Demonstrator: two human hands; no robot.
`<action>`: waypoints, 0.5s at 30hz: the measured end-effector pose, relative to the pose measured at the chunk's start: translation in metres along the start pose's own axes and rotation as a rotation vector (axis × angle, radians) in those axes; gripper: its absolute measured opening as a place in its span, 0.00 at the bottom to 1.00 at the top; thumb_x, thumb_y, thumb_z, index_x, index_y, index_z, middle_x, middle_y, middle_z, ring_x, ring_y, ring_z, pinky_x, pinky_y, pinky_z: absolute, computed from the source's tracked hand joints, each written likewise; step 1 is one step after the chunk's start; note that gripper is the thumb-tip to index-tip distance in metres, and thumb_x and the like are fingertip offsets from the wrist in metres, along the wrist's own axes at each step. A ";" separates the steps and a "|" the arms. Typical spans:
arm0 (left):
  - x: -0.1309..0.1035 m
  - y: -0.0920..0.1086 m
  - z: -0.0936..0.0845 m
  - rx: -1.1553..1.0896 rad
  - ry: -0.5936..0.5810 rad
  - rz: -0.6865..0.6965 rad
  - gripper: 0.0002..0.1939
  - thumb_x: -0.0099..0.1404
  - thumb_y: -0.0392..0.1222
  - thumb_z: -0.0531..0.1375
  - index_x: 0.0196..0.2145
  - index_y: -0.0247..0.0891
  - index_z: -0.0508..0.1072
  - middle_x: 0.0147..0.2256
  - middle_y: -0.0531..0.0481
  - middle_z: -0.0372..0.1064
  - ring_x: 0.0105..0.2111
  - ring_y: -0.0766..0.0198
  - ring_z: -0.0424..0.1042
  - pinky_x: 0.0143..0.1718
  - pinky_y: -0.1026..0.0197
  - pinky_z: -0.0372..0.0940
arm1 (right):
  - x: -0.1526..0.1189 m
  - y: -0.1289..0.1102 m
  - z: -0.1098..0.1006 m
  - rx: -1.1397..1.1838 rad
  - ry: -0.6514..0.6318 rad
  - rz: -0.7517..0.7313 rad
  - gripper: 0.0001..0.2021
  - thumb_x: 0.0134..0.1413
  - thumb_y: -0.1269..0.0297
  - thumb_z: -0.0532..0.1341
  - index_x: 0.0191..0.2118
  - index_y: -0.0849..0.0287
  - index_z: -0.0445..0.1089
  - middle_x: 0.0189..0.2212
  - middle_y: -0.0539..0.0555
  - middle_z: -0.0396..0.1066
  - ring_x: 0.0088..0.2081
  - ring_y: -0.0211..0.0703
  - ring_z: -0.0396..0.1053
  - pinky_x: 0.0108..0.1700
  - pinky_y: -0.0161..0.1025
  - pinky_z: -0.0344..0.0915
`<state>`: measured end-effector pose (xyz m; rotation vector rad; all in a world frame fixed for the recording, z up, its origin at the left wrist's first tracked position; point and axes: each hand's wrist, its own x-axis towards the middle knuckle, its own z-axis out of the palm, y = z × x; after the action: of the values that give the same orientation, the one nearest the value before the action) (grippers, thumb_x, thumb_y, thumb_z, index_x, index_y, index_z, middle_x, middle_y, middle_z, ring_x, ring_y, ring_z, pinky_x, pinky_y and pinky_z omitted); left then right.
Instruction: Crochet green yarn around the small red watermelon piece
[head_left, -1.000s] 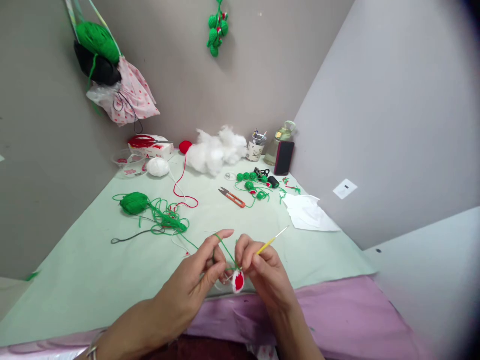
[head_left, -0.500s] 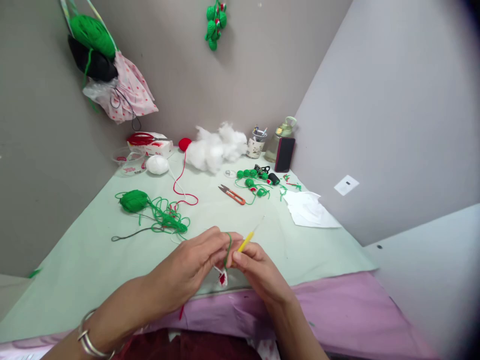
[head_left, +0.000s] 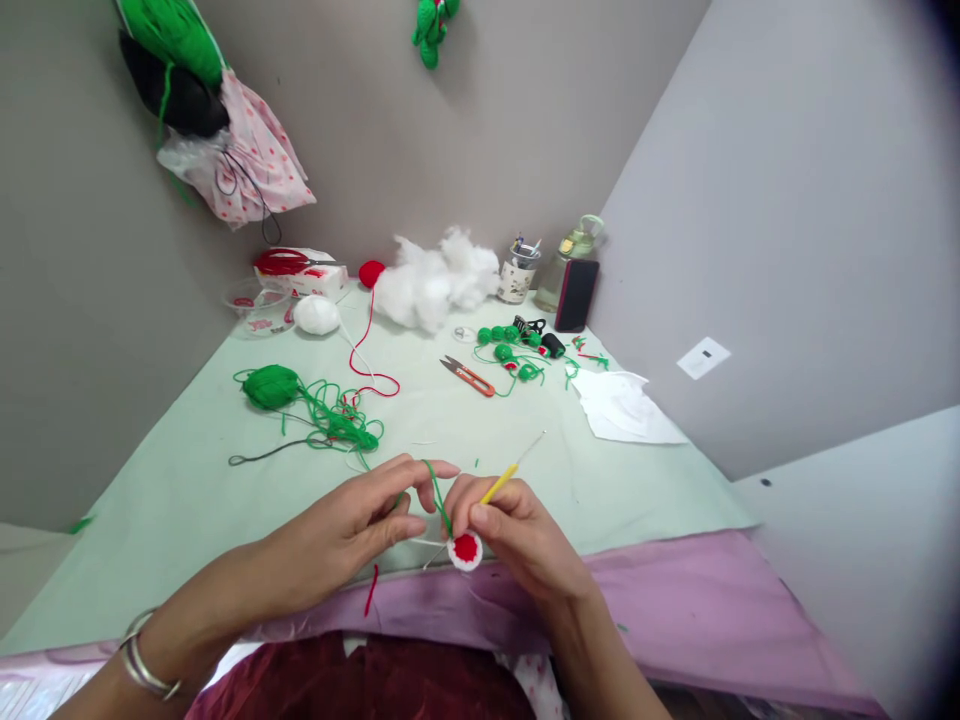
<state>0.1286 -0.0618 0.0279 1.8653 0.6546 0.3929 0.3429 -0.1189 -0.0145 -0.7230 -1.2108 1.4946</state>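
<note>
The area beneath and beyond both hands is covered by a wide pale green tablecloth (head_left: 637,500). Well beyond the hands, a heap of fluffy white stuffing (head_left: 435,285) is piled. Past the left hand (head_left: 379,510), a ball of bright green yarn (head_left: 270,386) is trailed by a loose tangle. That hand is held loosely spread, its thumb parted from the extended index finger, over which a thin green yarn strand (head_left: 439,495) is looped; whether anything is gripped by its lower fingers is hidden. By the right hand (head_left: 514,525), a slim yellow-handled crochet hook (head_left: 499,484) is pinched, its metal tip pointed away. Straight beyond the hands, orange-handled metal snips (head_left: 474,377) are laid. Between the hands, a round red crocheted disc with a white rim (head_left: 465,549) is held against the right fingertips. Just below the left hand, a short red yarn piece (head_left: 370,590) is seen
</note>
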 end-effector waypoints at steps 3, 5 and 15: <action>0.001 0.003 0.003 0.001 -0.042 0.019 0.15 0.75 0.46 0.51 0.52 0.45 0.73 0.39 0.53 0.72 0.38 0.63 0.69 0.44 0.62 0.62 | -0.001 0.001 0.001 0.003 0.080 -0.053 0.11 0.60 0.57 0.65 0.32 0.55 0.80 0.33 0.54 0.71 0.38 0.44 0.67 0.46 0.43 0.62; 0.002 0.005 0.007 -0.052 -0.017 0.006 0.17 0.75 0.45 0.51 0.58 0.47 0.69 0.35 0.55 0.71 0.35 0.64 0.69 0.42 0.62 0.63 | -0.001 0.001 0.001 0.013 0.123 -0.100 0.09 0.60 0.57 0.65 0.33 0.54 0.81 0.35 0.54 0.70 0.38 0.44 0.66 0.45 0.42 0.61; -0.001 0.002 0.018 -0.140 0.195 0.035 0.19 0.73 0.45 0.55 0.60 0.45 0.67 0.34 0.54 0.73 0.34 0.65 0.70 0.39 0.62 0.63 | -0.004 0.004 0.004 0.043 0.204 -0.222 0.10 0.61 0.56 0.64 0.34 0.53 0.80 0.33 0.55 0.71 0.37 0.44 0.67 0.41 0.41 0.63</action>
<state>0.1386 -0.0763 0.0231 1.7201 0.7071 0.6344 0.3391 -0.1235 -0.0180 -0.6712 -1.0641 1.2295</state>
